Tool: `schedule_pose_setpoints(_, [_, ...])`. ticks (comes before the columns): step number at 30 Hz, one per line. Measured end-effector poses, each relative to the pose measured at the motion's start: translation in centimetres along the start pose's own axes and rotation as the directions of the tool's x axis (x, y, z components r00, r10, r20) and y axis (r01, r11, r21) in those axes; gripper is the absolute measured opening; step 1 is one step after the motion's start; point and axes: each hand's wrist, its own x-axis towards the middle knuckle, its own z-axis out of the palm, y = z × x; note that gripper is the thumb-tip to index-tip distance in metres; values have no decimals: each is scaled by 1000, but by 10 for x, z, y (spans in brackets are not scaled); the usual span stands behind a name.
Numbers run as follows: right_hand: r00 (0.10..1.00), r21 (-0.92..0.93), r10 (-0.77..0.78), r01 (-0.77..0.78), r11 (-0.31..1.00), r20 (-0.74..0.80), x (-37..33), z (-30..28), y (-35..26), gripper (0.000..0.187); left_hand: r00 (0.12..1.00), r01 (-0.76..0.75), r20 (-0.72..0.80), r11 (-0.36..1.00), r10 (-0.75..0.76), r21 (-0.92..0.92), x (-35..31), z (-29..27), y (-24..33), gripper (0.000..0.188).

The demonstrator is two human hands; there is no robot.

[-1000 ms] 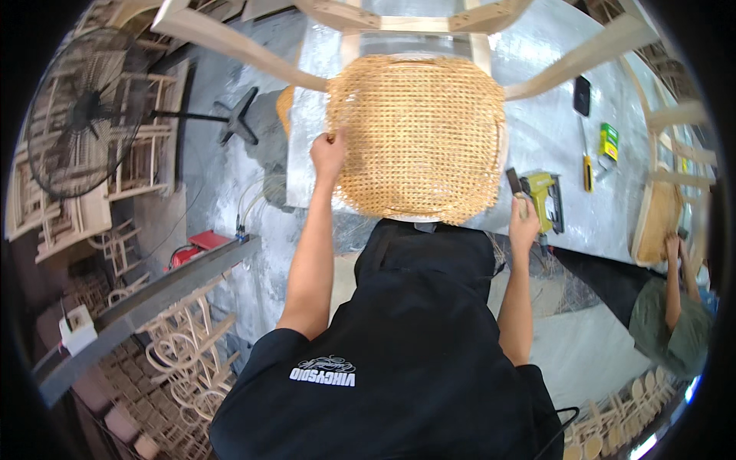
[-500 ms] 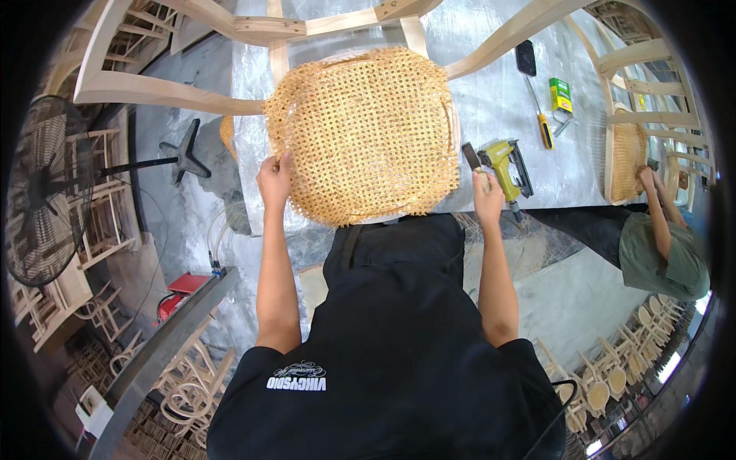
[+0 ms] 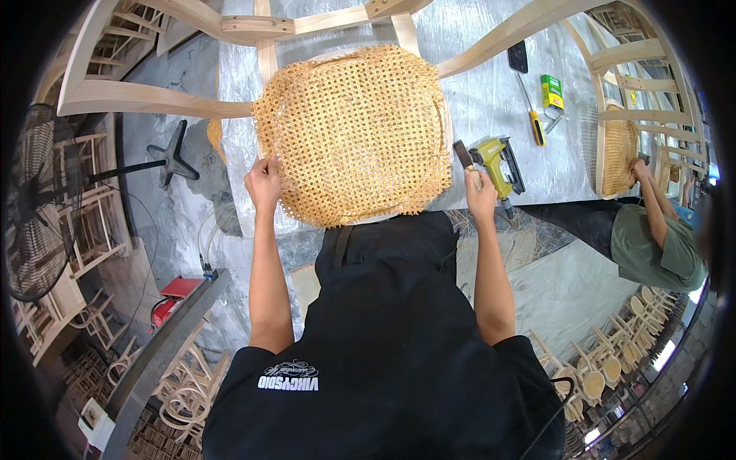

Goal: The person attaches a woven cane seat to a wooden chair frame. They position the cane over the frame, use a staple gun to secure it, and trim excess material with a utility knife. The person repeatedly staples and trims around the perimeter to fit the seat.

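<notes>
A sheet of woven cane webbing (image 3: 353, 134) with frayed edges lies over the round seat of a pale wooden chair (image 3: 165, 100), in front of my body. At the sheet's left edge my left hand (image 3: 263, 184) is closed, its fingertips pinching the rim. My right hand (image 3: 481, 196) grips the pale wooden handle of a flat-bladed tool (image 3: 463, 156), its dark blade pointing away from me, just right of the seat. Beside that blade lies a yellow-green nail gun (image 3: 500, 166), apart from my fingers.
On the plastic-covered table (image 3: 475, 100) are a yellow-handled screwdriver (image 3: 536, 129), a green-yellow box (image 3: 552, 93) and a black phone (image 3: 518, 57). At right, a co-worker in a green shirt (image 3: 659, 245) handles another cane-seated chair (image 3: 618, 153). A black fan (image 3: 38, 199) stands left.
The whole view has shifted slightly left. Both hands keep nearly the same places, the left at the webbing's edge and the right on the flat-bladed tool.
</notes>
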Motion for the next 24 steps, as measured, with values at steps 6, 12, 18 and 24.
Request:
schedule_pose_setpoints(6, [978,-238,26,25,971,209,1,-3,0,46,997,-36,-70,972,20,-232,-6,11,6,35])
schedule_pose_setpoints(12, [975,142,-223,222,965,-12,36,25,-42,49,1000,-12,-1,996,12,-86,-5,3,-1,34])
schedule_pose_setpoints(18, [977,566,-51,-77,820,207,94,58,-82,47,990,-114,-92,987,104,-113,0,7,3,38])
schedule_pose_setpoints(24, [936,491,37,-218,844,351,91,73,-84,46,1000,-18,-25,997,16,-75,-5,1,-6,39])
